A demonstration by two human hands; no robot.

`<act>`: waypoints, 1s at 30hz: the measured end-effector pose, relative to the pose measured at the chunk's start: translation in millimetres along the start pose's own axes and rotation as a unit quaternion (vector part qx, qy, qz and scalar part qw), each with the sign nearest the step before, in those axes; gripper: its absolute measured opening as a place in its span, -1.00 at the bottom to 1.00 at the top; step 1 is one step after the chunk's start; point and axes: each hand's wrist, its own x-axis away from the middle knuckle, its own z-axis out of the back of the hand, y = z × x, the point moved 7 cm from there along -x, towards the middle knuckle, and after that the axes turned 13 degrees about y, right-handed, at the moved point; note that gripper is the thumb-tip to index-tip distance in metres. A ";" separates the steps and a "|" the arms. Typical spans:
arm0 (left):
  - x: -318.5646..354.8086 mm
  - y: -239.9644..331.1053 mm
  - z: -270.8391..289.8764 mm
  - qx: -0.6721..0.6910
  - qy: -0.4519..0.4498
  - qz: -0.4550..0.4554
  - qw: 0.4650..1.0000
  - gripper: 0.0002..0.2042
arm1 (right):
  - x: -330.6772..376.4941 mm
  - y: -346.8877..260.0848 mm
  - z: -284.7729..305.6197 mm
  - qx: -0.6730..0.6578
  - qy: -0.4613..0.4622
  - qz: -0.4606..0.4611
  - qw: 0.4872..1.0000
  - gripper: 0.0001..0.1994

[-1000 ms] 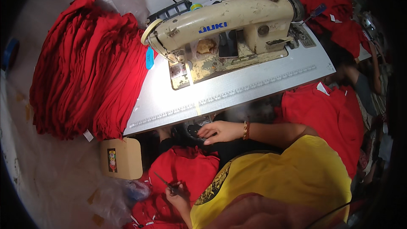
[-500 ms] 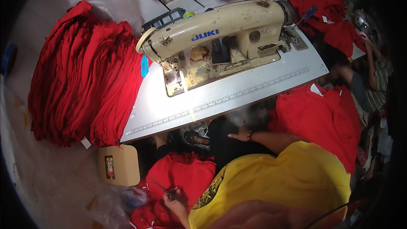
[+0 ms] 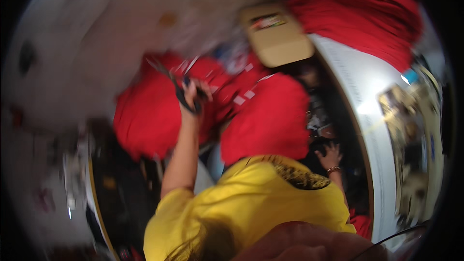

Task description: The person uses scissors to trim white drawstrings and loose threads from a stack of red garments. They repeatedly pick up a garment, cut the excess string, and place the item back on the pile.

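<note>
In my left hand, raised over the red garments, is a pair of scissors. The fingers are around its dark handles, and the blades stand apart, pointing away from me. Below and around them lies a heap of red garments with small white tags. Another red garment is spread over my lap. My right hand, with a bracelet at the wrist, rests with fingers spread on dark cloth at my thigh. It holds nothing. Motion blurs much of the view.
A tan box stands beyond the lap garment. To the right runs the white sewing table, bearing a cream sewing machine and a large stack of red garments. Another dark table edge is at lower left.
The view has swung left, so the sewing table and machine now sit at the right. My left hand has lifted with the scissors toward the left heap, and the blades now show apart.
</note>
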 end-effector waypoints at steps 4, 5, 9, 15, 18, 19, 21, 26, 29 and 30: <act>-26.9 110.7 148.7 -0.277 0.212 -0.143 0.926 -0.79 | -40.2 4.7 -20.8 -0.003 0.043 -0.045 0.998 -0.30; -18.1 122.5 169.4 -0.318 0.260 -0.152 0.899 -0.79 | -51.2 26.6 -24.4 -0.021 0.061 -0.065 0.996 -0.27; 9.7 120.2 212.1 -0.447 0.279 -0.135 0.839 -0.79 | -72.2 96.8 -37.8 -0.118 0.091 -0.180 0.972 -0.26; -23.9 49.7 129.1 -0.587 0.151 -0.161 0.779 -0.65 | -35.6 144.0 -24.8 -0.058 -0.043 -0.204 0.976 -0.58; -37.3 24.0 75.6 -0.672 0.051 -0.124 0.728 -0.67 | -2.6 83.5 14.6 -0.239 -0.081 -0.216 0.943 -0.77; -43.3 12.5 61.6 -0.682 0.018 -0.151 0.715 -0.68 | 0.8 76.9 22.4 -0.274 -0.062 -0.186 0.941 -0.81; -52.9 -5.3 54.1 -0.695 -0.031 -0.259 0.670 -0.67 | -7.6 62.7 38.9 -0.312 0.000 -0.092 0.946 -0.85; -80.4 20.5 96.0 -0.346 0.048 0.010 0.937 -0.80 | -25.2 -79.9 144.3 -0.328 0.127 0.137 0.926 -0.84; -82.8 85.9 108.4 -0.239 0.040 0.030 0.970 -0.75 | -33.5 -206.1 201.8 -0.371 0.152 0.298 0.866 -0.81; -74.9 108.8 92.4 -0.225 0.022 0.022 0.974 -0.75 | -23.0 -259.8 226.0 -0.337 0.158 0.377 0.849 -0.80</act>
